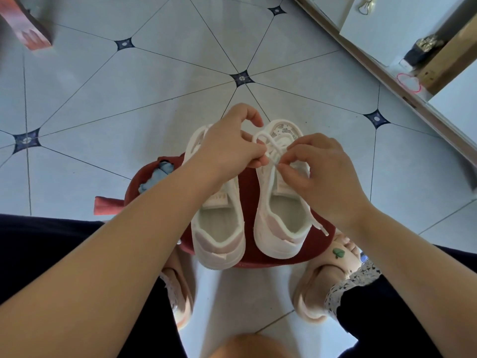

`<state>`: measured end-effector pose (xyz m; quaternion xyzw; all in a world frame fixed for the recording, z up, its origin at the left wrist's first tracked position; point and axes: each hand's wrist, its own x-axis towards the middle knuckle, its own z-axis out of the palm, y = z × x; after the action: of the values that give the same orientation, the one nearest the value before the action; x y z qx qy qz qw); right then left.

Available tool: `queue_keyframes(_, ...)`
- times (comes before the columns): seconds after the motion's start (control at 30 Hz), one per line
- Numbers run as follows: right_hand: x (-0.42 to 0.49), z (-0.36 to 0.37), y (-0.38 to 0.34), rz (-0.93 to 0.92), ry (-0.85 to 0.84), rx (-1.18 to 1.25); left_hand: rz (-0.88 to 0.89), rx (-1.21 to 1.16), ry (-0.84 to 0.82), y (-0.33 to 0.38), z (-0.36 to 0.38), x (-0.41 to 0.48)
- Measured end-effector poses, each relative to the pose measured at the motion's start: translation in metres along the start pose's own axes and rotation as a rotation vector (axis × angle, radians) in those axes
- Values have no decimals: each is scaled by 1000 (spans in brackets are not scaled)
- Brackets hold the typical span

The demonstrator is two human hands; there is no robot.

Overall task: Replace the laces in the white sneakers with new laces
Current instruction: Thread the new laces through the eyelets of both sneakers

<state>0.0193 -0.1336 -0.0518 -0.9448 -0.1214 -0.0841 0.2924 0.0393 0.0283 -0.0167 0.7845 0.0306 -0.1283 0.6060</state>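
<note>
The left hand (229,148) and right hand (322,177) are pinching the white lace (261,134) over the right sneaker (278,244) on the red stool (247,192) (probably tying off). The left sneaker (219,246) is sitting alongside, lacing mostly hidden.

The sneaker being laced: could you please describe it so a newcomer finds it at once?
On the tiled floor stands a red stool bearing two white sneakers. It is the right-hand one. Unlike its neighbour, its white lace is pinched by the left hand and right hand, and a loose end trails beside its heel.

No legible text or labels.
</note>
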Motion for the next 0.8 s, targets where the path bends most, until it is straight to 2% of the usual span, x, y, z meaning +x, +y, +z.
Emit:
queue_keyframes(0.17, 5, -1, -6, 74, 28, 35, 126, 291, -63, -5, 3, -2)
queue_keyframes(0.37, 2, 1, -10, 140, -70, -36, 128, 487, 21, -14, 4, 2)
queue_keyframes(0.53, -2, 1, -9, 187, -93, -71, 135, 574, 8, -17, 4, 1)
queue_keyframes(0.7, -3, -3, -4, 276, -146, 116, 161, 621, -12, -18, 8, -1)
queue_keyframes(0.8, -3, -2, -5, 289, -160, 140, 187, 688, -7, -19, 12, 0)
